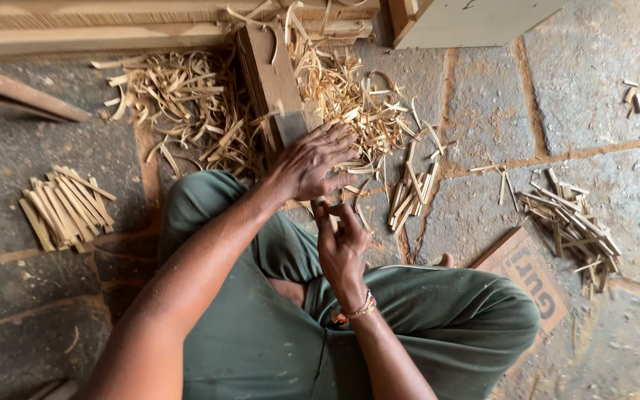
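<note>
Evidently, a thin pale bamboo splint [325, 204] is pinched between the fingers of the two hands, just in front of the crossed legs in green trousers [438, 311]. The left hand [311, 161] is laid over it from above with fingers curled, close to the upright dark wooden block [270, 81]; the right hand [341, 241] is closed on the splint's near end from below. The splint is judged light, springy and easily snapped, with sharp edges likely; it is best held near its ends, flat between the pads. A heap of curled pale shavings [187, 104] is spread around the block. A neat stack of cut strips [64, 207] is set well apart on the person's left, and looser strips [572, 226] are scattered on the right. The grey stone floor [483, 111] is uneven and dusty.
</note>
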`<state>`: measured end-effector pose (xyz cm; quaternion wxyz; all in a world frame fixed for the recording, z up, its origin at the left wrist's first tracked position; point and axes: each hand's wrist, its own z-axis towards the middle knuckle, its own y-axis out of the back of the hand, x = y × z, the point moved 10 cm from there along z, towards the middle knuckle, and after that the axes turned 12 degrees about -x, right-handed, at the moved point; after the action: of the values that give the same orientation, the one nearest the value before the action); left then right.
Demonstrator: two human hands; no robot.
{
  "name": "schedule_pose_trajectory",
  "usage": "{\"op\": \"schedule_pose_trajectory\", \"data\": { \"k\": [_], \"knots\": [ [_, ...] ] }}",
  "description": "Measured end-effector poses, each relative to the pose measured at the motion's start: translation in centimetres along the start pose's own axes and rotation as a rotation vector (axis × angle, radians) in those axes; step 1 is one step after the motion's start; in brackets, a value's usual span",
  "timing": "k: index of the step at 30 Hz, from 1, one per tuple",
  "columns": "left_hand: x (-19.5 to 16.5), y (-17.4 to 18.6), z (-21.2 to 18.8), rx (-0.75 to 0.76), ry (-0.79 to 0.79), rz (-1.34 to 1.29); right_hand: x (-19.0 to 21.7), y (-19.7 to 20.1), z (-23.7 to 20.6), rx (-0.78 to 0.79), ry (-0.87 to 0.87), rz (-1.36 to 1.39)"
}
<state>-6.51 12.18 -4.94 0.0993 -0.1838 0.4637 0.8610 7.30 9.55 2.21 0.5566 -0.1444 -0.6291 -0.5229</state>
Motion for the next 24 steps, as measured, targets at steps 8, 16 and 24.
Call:
{"op": "schedule_pose_trajectory", "data": {
  "k": [8, 16, 24],
  "knots": [
    [0.6, 10.4, -6.8, -0.722, 0.65, -0.109, -2.1, 1.5, -1.2, -0.106, -0.146, 0.116],
    [3.3, 9.6, -6.1, -0.463, 0.922, 0.218, -5.5, 4.6, -1.4, -0.168, -0.181, 0.468],
    [2.0, 11.0, -4.1, -0.525, 0.81, 0.156, -5.9, 5.8, -1.2, -0.182, -0.219, 0.214]
  ]
}}
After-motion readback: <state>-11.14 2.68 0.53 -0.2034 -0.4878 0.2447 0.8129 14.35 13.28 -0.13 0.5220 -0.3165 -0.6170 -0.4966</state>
